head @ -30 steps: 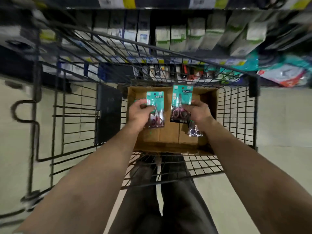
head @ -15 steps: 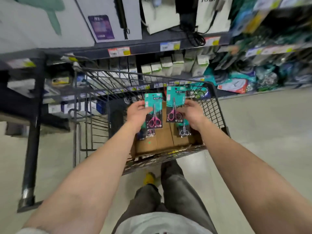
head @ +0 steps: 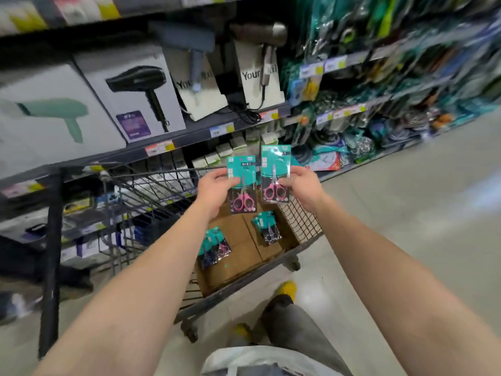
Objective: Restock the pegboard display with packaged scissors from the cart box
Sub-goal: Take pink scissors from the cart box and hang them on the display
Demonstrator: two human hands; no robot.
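The left hand (head: pixel 217 189) grasps one pack of scissors (head: pixel 242 169) by its left edge, thumb across the front and fingers curled behind. The right hand (head: pixel 301 185) pinches a second pack (head: pixel 276 164) by its right edge in the same way. Both packs are held up in the air over the far end of the cardboard box (head: pixel 244 253), side by side and almost touching, with the right one a little higher.

Each pack stands with its long axis upright. The teal card header is at the top, the pink loop handles sit at the bottom, and the thin blades point upward. The fronts are clear glossy plastic over flat card, rectangular with squared corners.

Below them, the box is plain brown corrugated board with its flaps folded flat inside. A small stack of packs (head: pixel 215 246) lies against its near left side, tilted, and a single pack (head: pixel 267 230) with dark handles lies near the right wall, header toward the far end.

The box sits in a dark wire cart (head: pixel 301 223) with a grid mesh. Left of the cart, metal shelving (head: pixel 189 137) carries grey hair dryer cartons (head: pixel 130 90). To the right, a hanging display (head: pixel 379 77) of teal and green packets is too blurred to read. The floor (head: pixel 406 213) is pale and smooth.
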